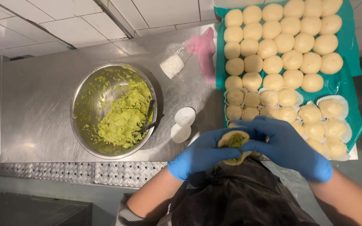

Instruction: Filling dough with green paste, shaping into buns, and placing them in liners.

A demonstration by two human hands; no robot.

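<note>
Both my hands wear blue gloves and hold one flattened piece of pale dough [233, 139] with green filling in its middle. My left hand [202, 154] cups it from below and the left. My right hand [285, 146] pinches its right edge with thumb and fingers. The dough is held just in front of my dark apron, at the near edge of a tray lined with teal plastic [348, 42] that carries several round dough balls [273, 65], some of them sitting in white paper cups.
A steel bowl [80, 96] with green paste [124, 117] and a spoon [146, 121] stands on the steel counter at left. Two stacks of white paper cups [184, 123] lie beside it. A pink cloth [204, 50] and a small clear bag [172, 62] lie further back.
</note>
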